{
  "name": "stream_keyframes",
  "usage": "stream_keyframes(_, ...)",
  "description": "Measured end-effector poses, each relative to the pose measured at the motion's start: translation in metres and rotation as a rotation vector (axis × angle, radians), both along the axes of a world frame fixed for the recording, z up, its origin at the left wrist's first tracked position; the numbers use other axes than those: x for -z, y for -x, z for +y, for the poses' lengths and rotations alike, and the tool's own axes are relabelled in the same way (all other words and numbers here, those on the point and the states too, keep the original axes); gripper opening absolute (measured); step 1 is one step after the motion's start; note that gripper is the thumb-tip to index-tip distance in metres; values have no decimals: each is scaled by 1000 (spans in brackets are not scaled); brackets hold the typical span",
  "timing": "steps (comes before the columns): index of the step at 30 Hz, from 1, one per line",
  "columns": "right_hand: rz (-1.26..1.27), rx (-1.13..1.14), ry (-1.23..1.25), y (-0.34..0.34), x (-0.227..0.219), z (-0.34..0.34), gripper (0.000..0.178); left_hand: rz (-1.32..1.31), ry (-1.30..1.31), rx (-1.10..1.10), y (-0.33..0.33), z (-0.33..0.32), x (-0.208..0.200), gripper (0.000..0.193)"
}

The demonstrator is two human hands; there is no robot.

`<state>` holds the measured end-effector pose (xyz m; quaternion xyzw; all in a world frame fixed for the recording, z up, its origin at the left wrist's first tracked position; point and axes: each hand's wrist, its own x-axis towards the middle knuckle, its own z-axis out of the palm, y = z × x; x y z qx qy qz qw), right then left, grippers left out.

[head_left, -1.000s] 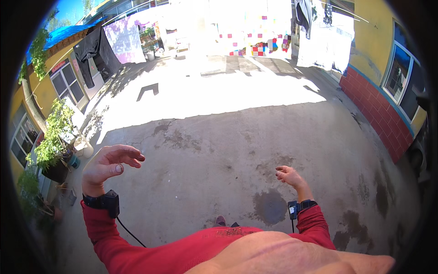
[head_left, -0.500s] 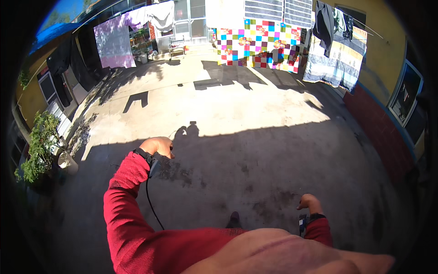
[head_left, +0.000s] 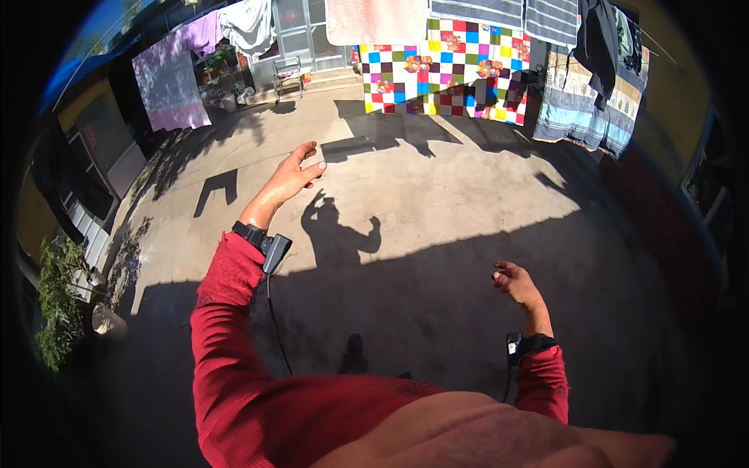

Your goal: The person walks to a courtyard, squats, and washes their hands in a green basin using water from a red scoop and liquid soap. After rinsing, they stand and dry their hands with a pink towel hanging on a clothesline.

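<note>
Held out ahead of me at the left, my left hand point(head_left: 289, 179) is open, its thumb and fingers apart with nothing between them. My right hand point(head_left: 518, 287) is lower, on the right, its fingers loosely bent and spread, also holding nothing. Both hands are in the air over the concrete floor point(head_left: 437, 179), touching nothing. Each wrist carries a black strap with a small device and a cable: the left device point(head_left: 276, 253) and the right device point(head_left: 512, 348). Red sleeves cover both forearms. My shadow point(head_left: 335, 226) falls on the sunlit concrete between the hands.
Laundry hangs across the far side: a lilac cloth point(head_left: 168, 90), a pink towel point(head_left: 376, 22), a colourful checkered blanket point(head_left: 437, 74) and a banded blanket point(head_left: 581, 113). A chair point(head_left: 287, 76) stands behind. At left are a leafy plant point(head_left: 58, 300) and a whitish bucket point(head_left: 108, 320).
Both hands have risen and reached farther forward, and their fingers have opened out. The laundry looks nearer, and my shadow shows more of the body with raised arms.
</note>
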<state>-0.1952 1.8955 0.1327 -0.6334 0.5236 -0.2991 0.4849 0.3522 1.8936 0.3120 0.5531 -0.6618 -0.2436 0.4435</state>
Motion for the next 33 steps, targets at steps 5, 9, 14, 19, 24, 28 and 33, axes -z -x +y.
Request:
stream_keyframes(5, -36, 107, -13, -79, -21, -60, 43, 247, -9, 64, -50, -154, -13, 89)
stream_keyframes(9, -99, 282, 15, -116, -47, -99, 41, 467, 67, 155, -76, -259, -76, 89)
stream_keyframes(14, -208, 347, 44, -144, -63, -132, 40, 761, 308, 457, -62, -368, -131, 37)
stream_keyframes(19, -197, 383, 75, -152, -67, -154, 39, 796, 479, 416, -41, -431, -134, 14)
stream_keyframes(24, -242, 364, 80, -162, -73, -194, 37, 317, 464, 230, -35, -451, -61, 14)
stream_keyframes(28, -247, 248, 91, -176, -76, -238, 36, -176, 109, 209, -62, -449, 28, 18)
stream_keyframes(33, -214, 26, 91, -203, -78, -277, 33, -277, -228, 443, -98, -396, 88, 14)
